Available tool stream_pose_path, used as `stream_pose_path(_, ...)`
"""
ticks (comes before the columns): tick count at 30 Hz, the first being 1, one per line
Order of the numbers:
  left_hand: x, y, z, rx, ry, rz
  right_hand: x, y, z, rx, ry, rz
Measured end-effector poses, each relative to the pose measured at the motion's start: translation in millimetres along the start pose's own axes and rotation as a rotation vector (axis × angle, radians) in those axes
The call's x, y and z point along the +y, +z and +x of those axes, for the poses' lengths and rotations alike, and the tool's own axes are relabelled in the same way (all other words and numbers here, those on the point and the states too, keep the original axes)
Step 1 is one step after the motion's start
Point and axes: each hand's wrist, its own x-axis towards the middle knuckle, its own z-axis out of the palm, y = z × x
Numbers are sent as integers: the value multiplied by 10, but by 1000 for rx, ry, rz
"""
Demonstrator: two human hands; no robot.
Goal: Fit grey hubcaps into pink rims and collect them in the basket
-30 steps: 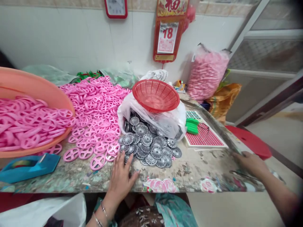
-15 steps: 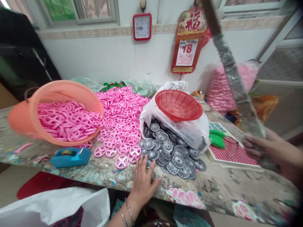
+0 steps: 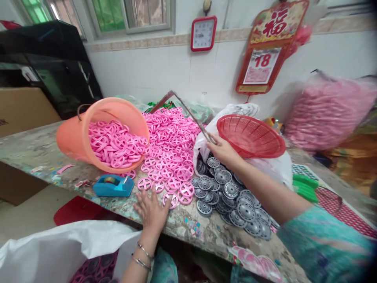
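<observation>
My left hand (image 3: 153, 210) lies at the table's front edge with fingers spread, its fingertips at the nearest pink wheel-shaped rings (image 3: 186, 189). My right hand (image 3: 223, 149) grips one end of a long, thin bent strip (image 3: 188, 112), metallic-looking and brown toward its far part. The strip reaches over the heap of pink rings, its bend raised and its far end down at the heap's back left. Grey ridged discs (image 3: 230, 190) spill from a white bag (image 3: 282, 168) below my right forearm. More pink rings fill a tipped orange bucket (image 3: 70, 133).
A red plastic basket (image 3: 250, 137) rests on the white bag. A blue tape dispenser (image 3: 113, 185) stands before the bucket. Green plastic pieces (image 3: 304, 186) lie on the right. An open white sack (image 3: 55, 251) is below the table's front edge.
My right hand has swung the strip from the far right to over the pink heap. My left hand has shifted left from the grey discs to the pink rings. The view has turned left.
</observation>
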Motion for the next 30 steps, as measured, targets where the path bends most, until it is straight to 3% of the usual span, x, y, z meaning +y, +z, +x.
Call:
stream_pose_path(6, -71, 109, 83, -44, -4, 23, -191, 591, 510, -83, -60, -605)
stream_pose_path(10, -85, 135, 66, -43, 10, 9, -265, 831, 580, -209, -74, -814)
stream_pose_path(13, -89, 129, 61, -56, 6, 8, -183, 910, 491, -301, -47, -852)
stream_pose_path(18, -85, 119, 63, -67, 6, 17, 76, 778, 108, -368, -18, -850)
stream_pose_path(25, -67, 97, 79, -103, 19, 35, 296, 313, -617, -411, 30, -875)
stream_pose_path(30, -50, 58, 69, -143, 114, 75, 396, 3, -1148, -451, 115, -839)
